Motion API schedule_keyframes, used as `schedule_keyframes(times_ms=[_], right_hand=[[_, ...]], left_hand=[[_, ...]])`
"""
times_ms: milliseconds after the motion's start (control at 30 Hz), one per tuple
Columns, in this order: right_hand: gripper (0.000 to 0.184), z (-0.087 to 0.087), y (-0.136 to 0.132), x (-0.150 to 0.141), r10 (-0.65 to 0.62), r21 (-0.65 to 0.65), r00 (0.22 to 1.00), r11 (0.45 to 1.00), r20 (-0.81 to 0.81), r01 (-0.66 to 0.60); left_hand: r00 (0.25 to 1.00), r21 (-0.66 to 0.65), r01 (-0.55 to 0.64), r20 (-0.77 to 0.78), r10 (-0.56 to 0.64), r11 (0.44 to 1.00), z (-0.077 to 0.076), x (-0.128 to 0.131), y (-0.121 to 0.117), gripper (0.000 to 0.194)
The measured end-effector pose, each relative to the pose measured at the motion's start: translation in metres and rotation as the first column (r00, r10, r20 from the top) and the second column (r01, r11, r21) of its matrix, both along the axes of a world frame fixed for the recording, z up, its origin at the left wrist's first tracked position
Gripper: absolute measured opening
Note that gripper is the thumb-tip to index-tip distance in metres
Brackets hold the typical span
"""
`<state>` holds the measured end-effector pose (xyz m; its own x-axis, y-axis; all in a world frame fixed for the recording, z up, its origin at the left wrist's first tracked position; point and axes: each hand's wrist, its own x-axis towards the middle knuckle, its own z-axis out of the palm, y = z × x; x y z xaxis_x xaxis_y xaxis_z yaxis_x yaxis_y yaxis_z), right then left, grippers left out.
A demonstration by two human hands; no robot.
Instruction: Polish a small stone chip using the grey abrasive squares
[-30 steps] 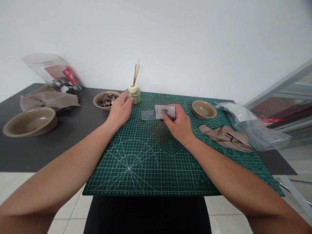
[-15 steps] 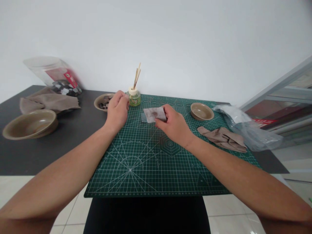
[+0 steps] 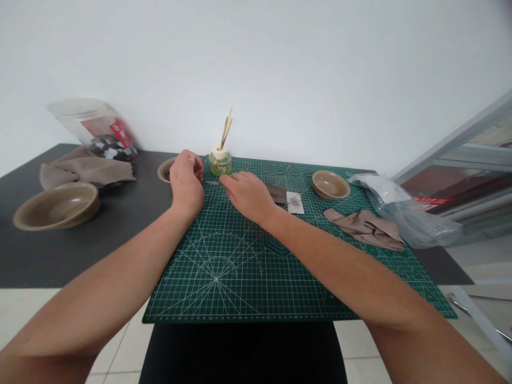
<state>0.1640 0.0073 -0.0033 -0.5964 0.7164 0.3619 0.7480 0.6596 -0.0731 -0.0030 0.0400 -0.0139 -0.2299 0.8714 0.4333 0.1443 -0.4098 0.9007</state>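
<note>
My left hand (image 3: 187, 181) is closed, its fingers curled in front of the small tan bowl (image 3: 164, 169); what they hold, if anything, is hidden. My right hand (image 3: 248, 194) reaches left across the green cutting mat (image 3: 240, 256). Between its fingertips is a thin pale piece (image 3: 213, 183), too blurred to name, pointing at my left hand. Right of that hand, a white square with dark streaks (image 3: 295, 203) lies on the mat, beside a flat brown piece (image 3: 278, 193) partly covered by the hand.
A reed diffuser (image 3: 221, 161) stands behind my hands. At left are a larger bowl (image 3: 78, 208), a brown cloth (image 3: 88, 168) and a clear bag of dark pieces (image 3: 114, 145). At right are another bowl (image 3: 330, 186), a crumpled cloth (image 3: 366, 226) and a plastic bag (image 3: 412, 213).
My right hand has let go of the smudged pale square and moved left, close to my left hand. A streaked white square and a brown piece now show on the mat to its right.
</note>
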Motion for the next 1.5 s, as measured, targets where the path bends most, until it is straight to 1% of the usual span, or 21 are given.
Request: schedule_keyframes(times_ms=[33, 67, 100, 133, 167, 233, 333, 500, 633, 700, 800, 933, 1033, 1100, 1167, 1200, 1267, 1333, 1400, 1433, 1500], right_hand=[[0.03, -0.002, 0.002, -0.003, 0.007, 0.006, 1.0, 1.0, 0.017, -0.007], [0.03, -0.005, 0.004, -0.006, 0.011, 0.004, 0.999, 1.0, 0.034, -0.011], [0.03, -0.007, 0.005, -0.009, 0.014, -0.002, 0.999, 1.0, 0.052, -0.013], [0.029, -0.01, 0.006, -0.011, 0.011, -0.003, 0.997, 1.0, 0.073, -0.011], [0.029, -0.013, 0.007, -0.014, 0.02, -0.009, 0.995, 1.0, 0.096, -0.019], [0.03, -0.019, 0.008, -0.017, 0.039, -0.028, 0.99, 0.999, 0.132, -0.035], [0.03, -0.026, 0.009, -0.019, 0.054, -0.057, 0.986, 0.997, 0.158, -0.045], [0.029, -0.028, 0.006, -0.018, 0.07, -0.117, 0.99, 0.992, 0.124, -0.055], [0.041, -0.025, 0.003, -0.017, 0.087, -0.173, 0.994, 0.982, 0.069, -0.074], [0.042, -0.025, 0.002, -0.017, 0.079, -0.181, 0.995, 0.981, 0.059, -0.067], [0.04, -0.025, 0.003, -0.017, 0.039, -0.195, 0.999, 0.98, 0.038, -0.031], [0.039, -0.024, 0.004, -0.017, 0.032, -0.206, 0.999, 0.978, 0.014, -0.028], [0.034, -0.022, 0.006, -0.015, 0.019, -0.167, 0.999, 0.986, -0.028, -0.023], [0.027, -0.019, 0.009, -0.013, -0.035, -0.136, 0.994, 0.991, -0.101, 0.021], [0.019, -0.017, 0.016, -0.011, -0.107, -0.121, 0.968, 0.989, -0.229, 0.081], [0.017, -0.016, 0.021, -0.009, -0.136, -0.123, 0.938, 0.987, -0.32, 0.101], [0.021, -0.014, 0.034, -0.008, -0.189, -0.14, 0.85, 0.981, -0.492, 0.138], [0.028, -0.013, 0.048, -0.007, -0.238, -0.171, 0.757, 0.971, -0.609, 0.168], [0.035, -0.012, 0.063, -0.009, -0.287, -0.209, 0.689, 0.958, -0.666, 0.197], [0.038, -0.012, 0.07, -0.01, -0.302, -0.221, 0.668, 0.953, -0.68, 0.206], [0.044, -0.01, 0.082, -0.013, -0.313, -0.24, 0.661, 0.95, -0.682, 0.202]], left_hand=[[0.99, 0.038, -0.024, 0.143, 0.018, 0.999, 0.002, 0.002, 0.0, 0.033], [0.971, 0.021, 0.029, 0.235, -0.033, 0.999, 0.003, 0.004, 0.0, 0.032], [0.942, 0.01, 0.007, 0.336, -0.01, 1.0, 0.004, 0.006, 0.001, 0.036], [0.92, -0.004, -0.001, 0.392, 0.002, 1.0, 0.004, 0.008, 0.002, 0.038], [0.912, -0.003, 0.013, 0.41, -0.01, 1.0, 0.004, 0.009, 0.003, 0.036], [0.925, 0.04, 0.027, 0.378, -0.04, 0.999, 0.001, 0.009, 0.004, 0.028], [0.941, 0.059, 0.043, 0.333, -0.06, 0.997, -0.004, 0.007, 0.004, 0.018], [0.958, 0.07, 0.053, 0.279, -0.071, 0.996, -0.007, 0.006, 0.003, 0.016], [0.961, 0.071, 0.057, 0.268, -0.074, 0.996, -0.008, 0.01, 0.002, 0.016], [0.96, 0.073, 0.054, 0.27, -0.072, 0.996, -0.008, 0.011, 0.003, 0.014], [0.957, 0.078, 0.026, 0.286, -0.047, 0.997, -0.009, 0.012, 0.005, 0.01], [0.939, 0.028, -0.007, 0.343, -0.003, 1.0, -0.01, 0.012, 0.009, 0.019], [0.938, 0.028, -0.04, 0.346, 0.028, 0.999, -0.01, 0.013, 0.012, 0.021], [0.946, 0.031, -0.085, 0.316, 0.071, 0.996, -0.011, 0.013, 0.013, 0.022], [0.957, 0.022, -0.117, 0.271, 0.107, 0.993, -0.012, 0.013, 0.014, 0.025], [0.962, 0.013, -0.122, 0.246, 0.115, 0.992, -0.013, 0.013, 0.014, 0.026], [0.973, -0.005, -0.119, 0.197, 0.117, 0.993, -0.016, 0.012, 0.015, 0.027], [0.983, 0.001, -0.11, 0.149, 0.108, 0.994, -0.019, 0.011, 0.017, 0.024], [0.989, 0.001, -0.107, 0.105, 0.107, 0.994, -0.021, 0.01, 0.017, 0.018], [0.99, 0.006, -0.116, 0.075, 0.115, 0.993, -0.022, 0.01, 0.017, 0.017], [0.991, 0.009, -0.136, 0.023, 0.135, 0.991, -0.023, 0.009, 0.017, 0.018]])
